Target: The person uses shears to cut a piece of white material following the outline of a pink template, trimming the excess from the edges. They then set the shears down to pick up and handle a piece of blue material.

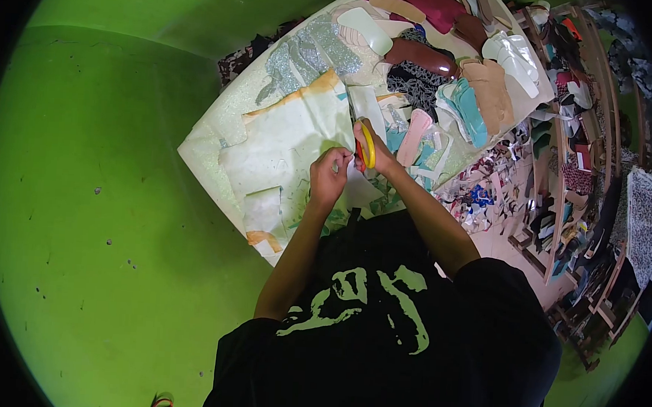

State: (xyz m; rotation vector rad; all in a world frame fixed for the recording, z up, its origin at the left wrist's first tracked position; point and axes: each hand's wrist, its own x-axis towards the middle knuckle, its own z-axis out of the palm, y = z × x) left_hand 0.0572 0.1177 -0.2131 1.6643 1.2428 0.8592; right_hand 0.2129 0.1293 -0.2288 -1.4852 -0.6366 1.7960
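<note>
My right hand [380, 149] is closed around scissors [369, 147] with yellow and red handles; the blades are mostly hidden. Close on its left, my left hand [329, 178] has its fingers pinched together at a white piece of material [358, 187], which hangs between the hands and partly behind them. Under and beside my left hand, a large pale sheet [285, 135] with orange-brown stained edges lies on the table. A smaller pale square [263, 209] rests on the sheet's near left part.
The glittery pale table [202, 147] carries cut pieces: teal ones [467, 111], a pink one [416, 134], brown ones [488, 94] and silvery mesh [304, 59]. Green wall stands at left. Scraps [481, 193] cover the floor at right, beside wooden shelves [563, 179] with materials.
</note>
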